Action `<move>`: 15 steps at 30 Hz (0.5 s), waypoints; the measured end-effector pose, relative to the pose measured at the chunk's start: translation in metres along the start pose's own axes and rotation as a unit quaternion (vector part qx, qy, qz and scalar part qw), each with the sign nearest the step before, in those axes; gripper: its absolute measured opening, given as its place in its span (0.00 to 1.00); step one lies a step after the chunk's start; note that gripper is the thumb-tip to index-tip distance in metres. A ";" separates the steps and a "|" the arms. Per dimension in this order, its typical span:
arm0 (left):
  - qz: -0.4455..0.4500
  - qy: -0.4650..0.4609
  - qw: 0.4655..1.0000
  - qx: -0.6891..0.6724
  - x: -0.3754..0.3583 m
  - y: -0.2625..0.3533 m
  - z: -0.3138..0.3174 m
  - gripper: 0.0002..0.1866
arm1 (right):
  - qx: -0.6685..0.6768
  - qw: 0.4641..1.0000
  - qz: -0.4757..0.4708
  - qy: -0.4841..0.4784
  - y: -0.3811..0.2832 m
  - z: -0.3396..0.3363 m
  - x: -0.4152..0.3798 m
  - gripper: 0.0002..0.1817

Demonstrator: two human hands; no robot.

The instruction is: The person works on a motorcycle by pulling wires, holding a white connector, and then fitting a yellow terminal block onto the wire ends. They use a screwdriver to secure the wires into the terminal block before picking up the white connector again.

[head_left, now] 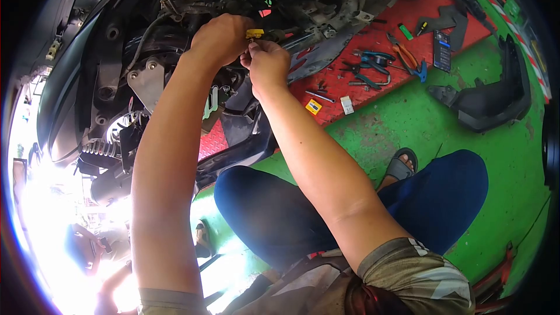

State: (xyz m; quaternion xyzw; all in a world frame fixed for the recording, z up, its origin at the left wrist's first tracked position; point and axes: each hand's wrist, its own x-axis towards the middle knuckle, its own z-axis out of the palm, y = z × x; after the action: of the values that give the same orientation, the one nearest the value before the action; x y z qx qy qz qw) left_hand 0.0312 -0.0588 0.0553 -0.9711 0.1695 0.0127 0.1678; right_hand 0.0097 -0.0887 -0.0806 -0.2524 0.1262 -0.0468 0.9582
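Observation:
My left hand (220, 39) is closed, back of the hand toward me, up against the dark underside of a motorcycle (154, 84). A small yellow plastic piece (254, 33) sticks out at its fingertips. Right beside it my right hand (268, 67) is closed in a pinch, thumb and finger just below the yellow piece; what lies in that pinch I cannot make out. Both hands meet among the bike's frame tubes and cables, and the left fingers are largely hidden.
A red platform (379, 29) holds pliers (402, 52), a phone (442, 51), a yellow box (313, 107), a white box (347, 105) and several small tools. A black body panel (496, 93) lies on the green floor (373, 134). The exhaust (111, 188) is at left.

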 end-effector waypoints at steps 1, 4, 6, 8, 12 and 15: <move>-0.005 -0.003 1.000 0.005 0.000 0.000 0.000 0.20 | -0.009 1.000 0.001 0.001 0.000 0.000 -0.001 0.07; -0.005 -0.002 1.000 0.004 0.001 -0.001 0.003 0.19 | -0.017 1.000 0.006 -0.001 0.001 -0.002 0.001 0.07; -0.002 0.003 1.000 -0.002 0.002 -0.002 0.004 0.19 | -0.015 1.000 0.009 -0.005 0.001 -0.002 0.002 0.07; -0.019 0.012 1.000 0.014 0.002 0.000 0.004 0.19 | -0.022 1.000 0.008 0.011 -0.001 -0.003 -0.001 0.06; -0.015 -0.002 1.000 -0.004 0.008 -0.004 0.008 0.19 | -0.118 0.993 -0.016 0.006 -0.013 -0.026 -0.039 0.08; -0.027 -0.007 1.000 0.004 0.008 -0.004 0.005 0.20 | -0.267 0.932 -0.246 0.021 0.024 -0.090 -0.063 0.11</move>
State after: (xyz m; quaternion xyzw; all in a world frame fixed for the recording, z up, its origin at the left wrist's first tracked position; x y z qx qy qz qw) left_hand 0.0403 -0.0565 0.0511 -0.9745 0.1423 0.0142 0.1731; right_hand -0.0743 -0.1009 -0.1540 -0.5208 0.0884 -0.2511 0.8111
